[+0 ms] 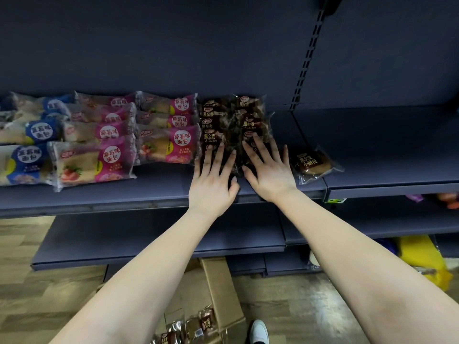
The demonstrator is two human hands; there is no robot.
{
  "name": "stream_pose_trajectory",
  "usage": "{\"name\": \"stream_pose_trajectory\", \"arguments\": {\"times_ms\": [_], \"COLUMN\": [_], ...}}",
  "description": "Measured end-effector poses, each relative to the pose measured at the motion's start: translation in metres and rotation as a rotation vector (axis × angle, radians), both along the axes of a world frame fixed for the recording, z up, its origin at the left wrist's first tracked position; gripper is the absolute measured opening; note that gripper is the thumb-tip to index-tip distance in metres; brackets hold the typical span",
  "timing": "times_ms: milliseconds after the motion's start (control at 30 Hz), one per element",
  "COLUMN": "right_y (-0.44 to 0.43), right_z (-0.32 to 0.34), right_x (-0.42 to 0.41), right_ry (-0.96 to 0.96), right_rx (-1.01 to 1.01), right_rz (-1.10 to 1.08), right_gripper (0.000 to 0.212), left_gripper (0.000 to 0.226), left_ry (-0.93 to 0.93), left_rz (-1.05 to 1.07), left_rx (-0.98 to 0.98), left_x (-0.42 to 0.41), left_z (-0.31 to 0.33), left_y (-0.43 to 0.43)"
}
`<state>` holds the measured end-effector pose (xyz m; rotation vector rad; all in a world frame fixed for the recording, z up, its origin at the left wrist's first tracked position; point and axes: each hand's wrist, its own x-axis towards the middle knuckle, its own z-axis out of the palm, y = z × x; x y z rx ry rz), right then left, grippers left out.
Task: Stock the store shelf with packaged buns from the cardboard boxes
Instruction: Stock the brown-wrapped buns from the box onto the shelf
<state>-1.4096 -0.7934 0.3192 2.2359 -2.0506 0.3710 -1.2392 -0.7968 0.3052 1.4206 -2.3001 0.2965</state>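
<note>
Two hands are at work, and I read the step as squaring up the dark bun packs (231, 115) on the shelf (161, 184), not fetching new ones. My left hand (213, 180) lies palm down on the front pack of the left column, fingers straight and spread, gripping nothing. My right hand (269, 175) lies the same way on the front pack of the right column. Both forearms reach up from 6 o'clock, with the wrists over the shelf's front lip.

The two dark columns sit at 3 o'clock of the pink packs (169, 142), touching them; the blue packs (27, 165) lie further toward 9. One loose dark pack (314, 163) lies askew at 3 o'clock of my right hand, near the rows but apart from them.

I judge the next move calls for a light, even push toward 12 to seat the columns. After that comes taking up the stray, or reaching down to the cardboard box (221, 289) at 6 o'clock, where more packs (196, 324) wait.
</note>
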Motion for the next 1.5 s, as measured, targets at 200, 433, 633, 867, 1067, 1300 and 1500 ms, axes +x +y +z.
{"name": "stream_pose_trajectory", "arguments": {"times_ms": [200,433,633,867,1067,1300,1500], "right_y": [0.000,0.003,0.012,0.020,0.033,0.057,0.069], "right_z": [0.001,0.001,0.006,0.025,0.040,0.040,0.018], "right_x": [0.001,0.002,0.007,0.000,-0.055,-0.123,-0.144], "right_ry": [-0.010,-0.022,0.008,0.102,0.080,0.058,-0.008], "right_rx": [-0.010,-0.097,-0.108,-0.106,-0.095,0.049,0.207], "right_rz": [0.004,0.011,-0.072,-0.025,-0.152,-0.172,-0.145], "right_gripper": [0.069,0.056,0.050,0.057,0.055,0.071,0.073], "left_gripper": [0.056,0.054,0.055,0.065,0.064,0.067,0.083], "left_ry": [0.013,0.032,0.014,-0.052,-0.101,-0.189,-0.315], "left_rz": [-0.010,-0.011,0.000,-0.028,-0.135,-0.289,-0.406], "left_rx": [0.012,0.028,0.077,0.171,0.077,0.091,0.118], "left_x": [0.000,-0.001,-0.001,0.002,-0.021,-0.084,-0.134], "left_z": [0.000,0.001,0.007,0.019,0.043,0.054,0.054], "left_y": [-0.001,-0.001,0.003,0.005,-0.003,-0.007,-0.001]}}
